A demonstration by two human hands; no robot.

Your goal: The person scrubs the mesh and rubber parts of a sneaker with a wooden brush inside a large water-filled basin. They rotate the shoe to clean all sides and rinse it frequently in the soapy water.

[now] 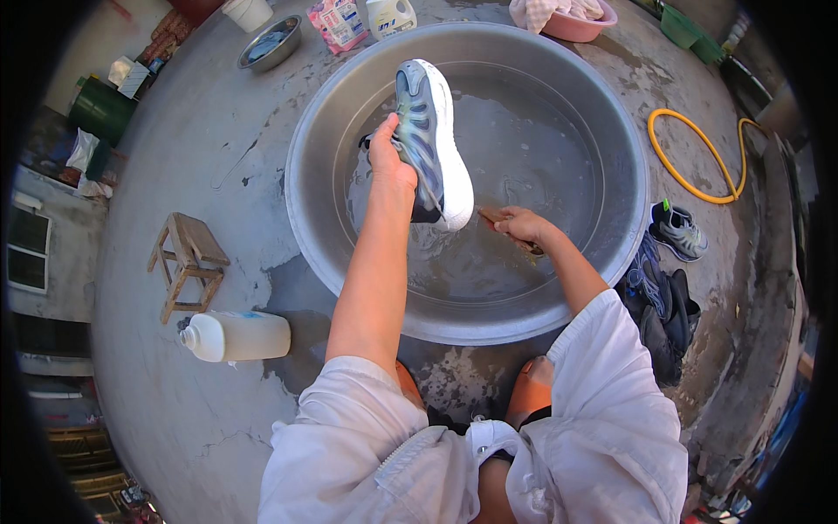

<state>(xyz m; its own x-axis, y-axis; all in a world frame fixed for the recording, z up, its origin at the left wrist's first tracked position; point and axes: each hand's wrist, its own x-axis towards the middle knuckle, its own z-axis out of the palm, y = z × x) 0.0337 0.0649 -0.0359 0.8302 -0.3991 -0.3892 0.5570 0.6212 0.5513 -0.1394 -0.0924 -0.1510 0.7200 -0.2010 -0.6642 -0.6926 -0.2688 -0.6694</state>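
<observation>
My left hand (392,164) is closed round a grey-blue sneaker (420,113) with a thick white sole. The shoe is held up over a large grey metal basin (305,218), its sole turned to the right. Murky water (541,175) lies in the basin. Low over the water, to the right of the shoe's heel, my right hand (524,227) is closed on a brown wooden scrub brush (491,214). The fingers hide part of the brush. Brush and shoe are apart.
Several shoes (668,306) lie right of the basin, near a yellow hose (659,153). A wooden stool (188,253) and a white jug (240,336) are at left. Beyond the rim stand a metal bowl (288,52), a detergent bottle (390,16) and a pink tub (580,28).
</observation>
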